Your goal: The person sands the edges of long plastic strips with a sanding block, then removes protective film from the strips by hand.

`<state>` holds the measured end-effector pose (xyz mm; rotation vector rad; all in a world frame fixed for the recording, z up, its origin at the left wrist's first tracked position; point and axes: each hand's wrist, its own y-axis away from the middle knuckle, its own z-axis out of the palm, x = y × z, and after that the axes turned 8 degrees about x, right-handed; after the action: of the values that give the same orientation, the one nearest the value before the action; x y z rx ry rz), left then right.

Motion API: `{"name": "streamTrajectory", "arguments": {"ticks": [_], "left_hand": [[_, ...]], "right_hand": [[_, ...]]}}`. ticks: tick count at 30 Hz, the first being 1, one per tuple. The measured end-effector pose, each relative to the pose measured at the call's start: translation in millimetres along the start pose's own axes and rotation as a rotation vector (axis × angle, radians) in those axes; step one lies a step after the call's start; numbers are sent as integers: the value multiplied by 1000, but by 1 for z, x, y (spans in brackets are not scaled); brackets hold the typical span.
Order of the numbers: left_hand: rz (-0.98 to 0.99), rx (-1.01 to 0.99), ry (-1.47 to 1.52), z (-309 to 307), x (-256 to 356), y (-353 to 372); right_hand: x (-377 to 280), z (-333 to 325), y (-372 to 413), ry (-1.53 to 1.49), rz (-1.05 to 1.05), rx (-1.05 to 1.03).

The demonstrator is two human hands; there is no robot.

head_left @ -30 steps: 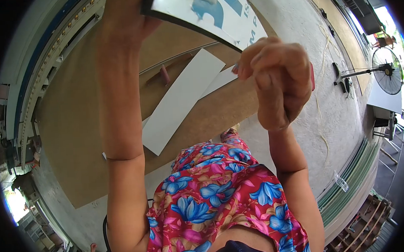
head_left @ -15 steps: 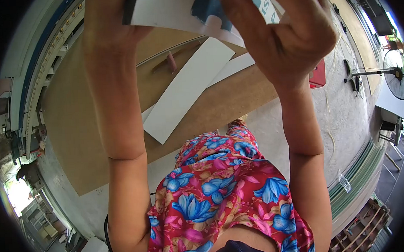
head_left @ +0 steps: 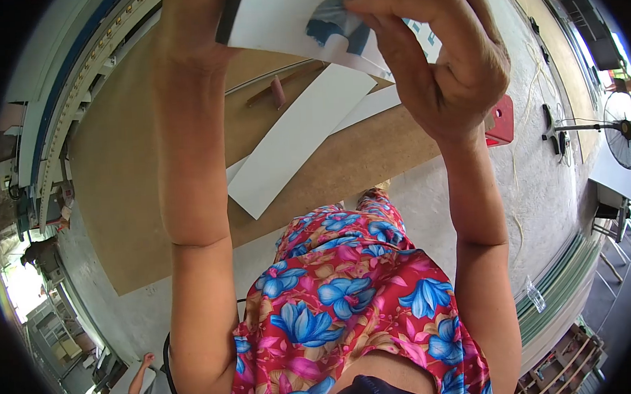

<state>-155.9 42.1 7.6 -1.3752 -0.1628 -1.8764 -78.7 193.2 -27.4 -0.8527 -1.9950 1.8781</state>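
A white printed panel [head_left: 273, 23] with a blue picture, some blue lettering and a dark left edge is held up at the top of the head view, cut off by the frame. My left hand [head_left: 194, 23] is at its left edge, gripping it; the fingertips are out of sight. In front of the print, my right hand [head_left: 443, 54] has thumb and forefinger pinched together, the other fingers curled. What lies between those fingertips is too small to make out. Below, a long white board [head_left: 306, 137] rests across another white strip [head_left: 368, 109].
The boards lie on a brown sheet-topped surface [head_left: 141, 226], near a pinkish-handled tool [head_left: 278, 91]. A red object [head_left: 501, 120] is beyond my right wrist. A standing fan [head_left: 619, 126] and stacked greenish sheets [head_left: 565, 277] are at right. Another person's arm [head_left: 138, 377] shows at lower left.
The panel and both hands sit slightly farther right in the view, and more of my right hand's pinch shows. Another person's arm has come into view at lower left.
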Motion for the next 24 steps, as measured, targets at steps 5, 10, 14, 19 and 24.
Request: {"name": "streamTrajectory", "arguments": {"ticks": [5, 10, 14, 19, 24], "left_hand": [[-13, -62, 94, -10, -3, 4], [-187, 170, 5, -12, -28, 16], [-294, 210, -63, -35, -99, 31], [-244, 551, 210, -20, -123, 50], [148, 656, 267, 31, -141, 68]], "right_hand": [[2, -6, 21, 41, -23, -83], [8, -10, 60, 29, 205, -56], [11, -4, 96, 32, 316, -89], [9, 3, 127, -23, 430, -34], [12, -4, 100, -93, 454, 59]]}}
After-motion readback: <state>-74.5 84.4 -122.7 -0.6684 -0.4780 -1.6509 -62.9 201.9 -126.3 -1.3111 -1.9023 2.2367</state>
